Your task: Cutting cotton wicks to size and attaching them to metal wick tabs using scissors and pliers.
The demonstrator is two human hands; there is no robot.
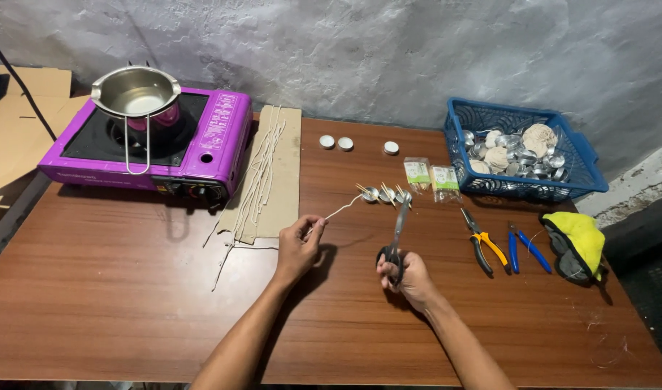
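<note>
Two bare hands work over the brown wooden table (128,289) in the single head view. The left hand (298,245) has its grip pinched on one end of a thin pale waxed wick string (343,209), which runs up and to the right toward three small round metal cups with wooden sticks laid across them (386,193). The right hand (409,278) has its grip closed around the handles of black-handled steel scissors (397,235), whose blades point up toward those cups; whether the blades are parted cannot be told.

As a judgement of progress: three cups appear already fitted with wicks and sticks, while the blue plastic basket (576,155) to the right holds many more bare metal cups and balls of string, so most of the work seems left. A bundle of long pale strings (262,170) lies uncut on a tan cardboard strip (284,180). Three small white round discs (345,143) sit near the far edge of the table, untouched.

To the left stands a purple portable gas stove (201,137) carrying a steel saucepan (136,94). Right of the scissors lie yellow-handled pliers (482,242), blue-handled pliers (524,249) and a yellow and grey cloth (578,235). Two small clear packets (430,175) rest beside the basket.
</note>
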